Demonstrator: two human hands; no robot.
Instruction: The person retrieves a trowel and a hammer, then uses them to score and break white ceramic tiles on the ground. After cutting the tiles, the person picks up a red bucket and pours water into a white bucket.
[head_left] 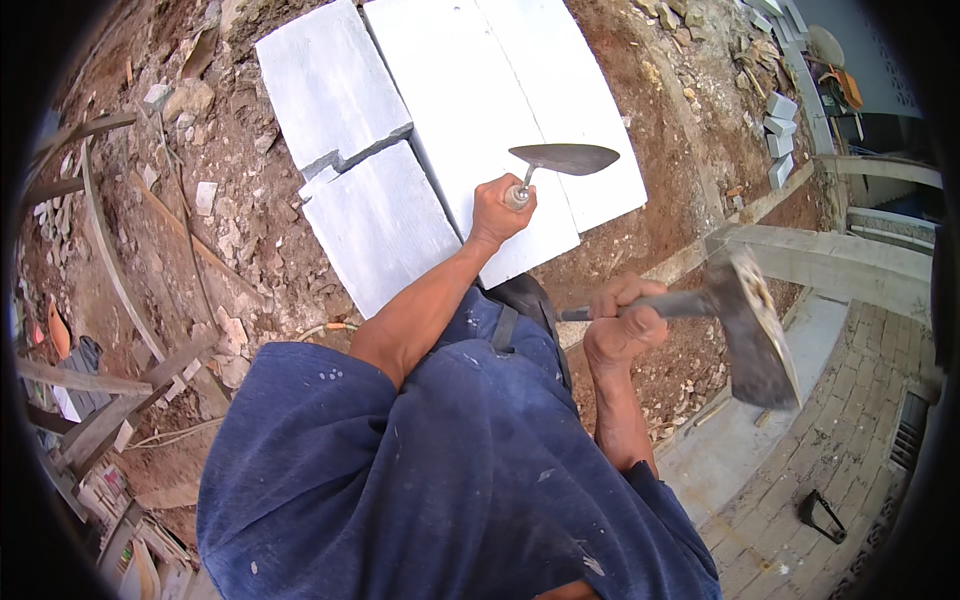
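Note:
My left hand (500,212) is wrapped round the handle of a pointed trowel (572,157), its metal blade hanging over the bright white blocks (465,110). Gripped in my right hand (622,322) is a hatchet (755,340) with a broad dark head, slightly blurred, held out to the right above the ground. Left of the white blocks lies a pale grey block (328,85), with a jagged break between it and another grey piece (385,230) nearer to me. Neither tool appears to touch the blocks.
Rubble and brown soil (255,215) surround the blocks. Wooden poles (110,225) stand on the left. To the right are a concrete beam (835,262), a paved strip (850,400), a small stack of grey blocks (780,140) and a black triangular object (822,515).

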